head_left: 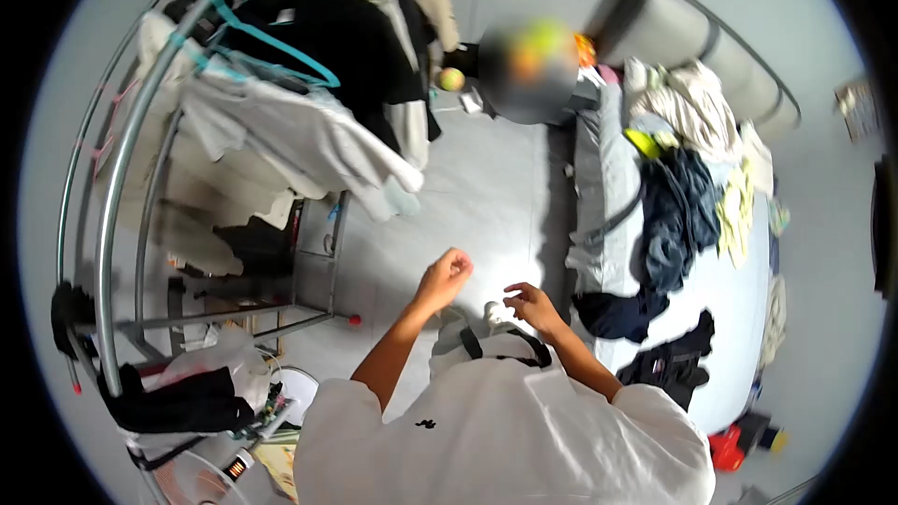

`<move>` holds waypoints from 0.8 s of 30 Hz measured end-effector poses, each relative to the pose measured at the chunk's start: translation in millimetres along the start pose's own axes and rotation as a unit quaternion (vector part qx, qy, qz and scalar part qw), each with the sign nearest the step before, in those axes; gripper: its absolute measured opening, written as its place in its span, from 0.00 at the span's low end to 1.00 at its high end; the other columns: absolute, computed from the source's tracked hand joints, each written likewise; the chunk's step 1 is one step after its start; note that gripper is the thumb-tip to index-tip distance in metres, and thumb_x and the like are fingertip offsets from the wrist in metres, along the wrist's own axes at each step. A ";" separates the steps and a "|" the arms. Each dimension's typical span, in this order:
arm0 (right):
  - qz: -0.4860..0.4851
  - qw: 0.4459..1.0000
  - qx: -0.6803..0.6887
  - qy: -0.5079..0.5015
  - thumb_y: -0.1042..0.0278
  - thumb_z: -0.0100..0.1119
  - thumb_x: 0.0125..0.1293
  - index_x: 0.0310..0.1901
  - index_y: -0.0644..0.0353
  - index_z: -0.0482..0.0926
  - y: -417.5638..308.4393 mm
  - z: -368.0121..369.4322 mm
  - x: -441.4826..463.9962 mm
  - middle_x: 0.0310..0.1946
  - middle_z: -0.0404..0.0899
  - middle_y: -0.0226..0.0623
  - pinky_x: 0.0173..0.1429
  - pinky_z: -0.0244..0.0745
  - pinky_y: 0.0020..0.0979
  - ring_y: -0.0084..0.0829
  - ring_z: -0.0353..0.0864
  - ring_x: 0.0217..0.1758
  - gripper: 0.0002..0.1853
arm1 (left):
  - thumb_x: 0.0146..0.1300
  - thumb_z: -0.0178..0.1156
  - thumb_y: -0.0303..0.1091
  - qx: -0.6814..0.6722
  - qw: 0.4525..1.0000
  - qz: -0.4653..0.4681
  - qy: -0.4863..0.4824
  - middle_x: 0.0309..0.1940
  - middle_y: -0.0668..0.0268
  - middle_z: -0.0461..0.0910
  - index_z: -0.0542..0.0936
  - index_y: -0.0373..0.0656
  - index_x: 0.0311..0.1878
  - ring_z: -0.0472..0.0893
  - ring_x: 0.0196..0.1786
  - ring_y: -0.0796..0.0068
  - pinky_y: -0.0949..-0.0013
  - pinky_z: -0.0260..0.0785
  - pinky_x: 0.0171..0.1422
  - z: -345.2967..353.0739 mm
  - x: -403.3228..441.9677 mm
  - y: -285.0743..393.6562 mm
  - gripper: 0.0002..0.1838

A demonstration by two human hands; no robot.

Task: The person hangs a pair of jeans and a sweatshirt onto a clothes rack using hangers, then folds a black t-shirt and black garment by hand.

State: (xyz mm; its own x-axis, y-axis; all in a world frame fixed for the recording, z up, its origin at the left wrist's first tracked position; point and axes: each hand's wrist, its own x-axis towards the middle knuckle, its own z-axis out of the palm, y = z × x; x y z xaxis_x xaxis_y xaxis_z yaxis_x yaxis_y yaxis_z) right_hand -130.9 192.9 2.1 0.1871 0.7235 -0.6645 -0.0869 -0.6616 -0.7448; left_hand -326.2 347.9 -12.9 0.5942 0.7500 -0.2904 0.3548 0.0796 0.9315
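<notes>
My left hand [445, 278] is raised in front of my body, its fingers curled in, and no object shows in it. Close by, my right hand [531, 306] hangs over the floor with its fingers bent but apart, holding nothing visible. Neither hand touches anything. Below them are my white shoe [495, 315] and the grey floor [477, 187]. To the left, white shirts [299, 126] and a black top [346, 47] hang on a metal clothes rack [122, 178], one turquoise hanger [271, 37] standing bare.
A bed [730, 318] on the right holds dark trousers [678, 215], a cream garment [692, 108] and black clothes [673, 360]. At the far end stand a blurred dark round object [524, 93] and a small yellowish ball [452, 79]. A plastic bag [220, 365] sits low on the rack.
</notes>
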 end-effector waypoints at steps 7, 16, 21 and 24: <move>0.011 0.987 0.145 0.072 0.66 0.63 0.65 0.51 0.60 0.78 46.1 -34.4 -30.0 0.36 0.81 0.33 0.38 0.73 0.24 0.22 0.76 0.33 0.15 | 0.70 0.61 0.34 -0.016 0.992 0.031 -0.118 0.36 0.66 0.82 0.76 0.39 0.47 0.79 0.38 0.78 0.72 0.73 0.45 90.0 11.6 36.6 0.10; 0.016 0.961 0.219 0.168 0.67 0.61 0.65 0.47 0.61 0.80 142.8 -144.7 -110.8 0.35 0.82 0.32 0.37 0.74 0.24 0.22 0.77 0.32 0.12 | 0.71 0.58 0.32 0.054 0.953 -0.083 -0.285 0.39 0.64 0.82 0.75 0.37 0.49 0.80 0.40 0.77 0.72 0.74 0.47 262.4 -44.7 24.9 0.10; 0.000 0.924 0.297 0.242 0.67 0.60 0.64 0.46 0.59 0.79 215.2 -209.6 -157.3 0.35 0.81 0.29 0.36 0.70 0.22 0.19 0.76 0.32 0.10 | 0.70 0.61 0.36 0.006 0.931 -0.060 -0.360 0.35 0.65 0.83 0.77 0.39 0.49 0.80 0.37 0.78 0.71 0.72 0.43 382.4 -80.5 15.2 0.11; -0.023 0.874 0.361 0.324 0.69 0.58 0.65 0.45 0.59 0.80 260.1 -228.9 -184.8 0.34 0.81 0.29 0.36 0.71 0.22 0.19 0.76 0.32 0.09 | 0.70 0.60 0.35 0.022 0.892 -0.053 -0.448 0.37 0.65 0.82 0.76 0.39 0.51 0.80 0.39 0.77 0.72 0.72 0.45 436.8 -97.1 25.4 0.12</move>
State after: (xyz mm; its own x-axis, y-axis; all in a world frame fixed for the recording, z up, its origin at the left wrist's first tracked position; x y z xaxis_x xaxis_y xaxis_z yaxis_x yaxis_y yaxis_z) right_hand 35.9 -158.1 -54.9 0.7021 0.3274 -0.6323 -0.6151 -0.1684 -0.7702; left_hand -59.5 -9.7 -56.7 0.8876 -0.0866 -0.4523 0.4587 0.0787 0.8851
